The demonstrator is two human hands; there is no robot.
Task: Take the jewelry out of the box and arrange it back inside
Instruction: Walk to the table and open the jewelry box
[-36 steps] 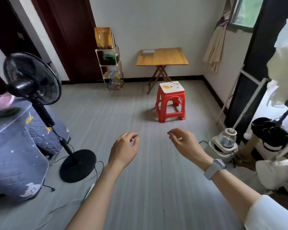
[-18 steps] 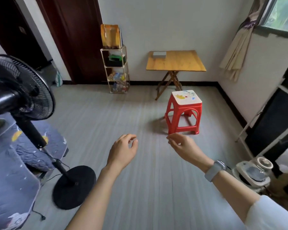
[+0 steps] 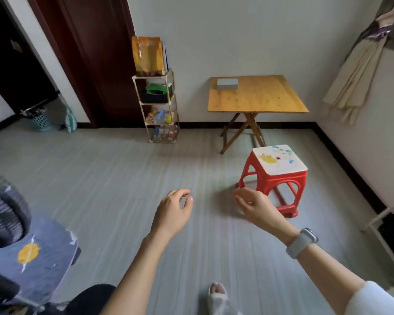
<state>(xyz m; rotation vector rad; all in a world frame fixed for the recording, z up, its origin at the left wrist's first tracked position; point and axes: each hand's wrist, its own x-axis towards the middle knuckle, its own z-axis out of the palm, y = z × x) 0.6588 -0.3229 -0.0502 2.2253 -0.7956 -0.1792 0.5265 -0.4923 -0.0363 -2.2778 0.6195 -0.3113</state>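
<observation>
A small grey box lies at the back left corner of a wooden folding table against the far wall. No jewelry shows. My left hand hovers over the floor in mid-room, fingers loosely curled, holding nothing. My right hand, with a grey watch on the wrist, hovers beside it, fingers loosely curled and empty. Both hands are far short of the table.
A red plastic stool with a white painted top stands just beyond my right hand, before the table. A wire shelf with bottles stands by the dark door. A fan and quilted bed corner are at left.
The view has moved forward and turned left. The table and stool appear larger and closer, the fan has slid to the left edge, and the kettle at right has left the frame. Both hands keep their pose.
</observation>
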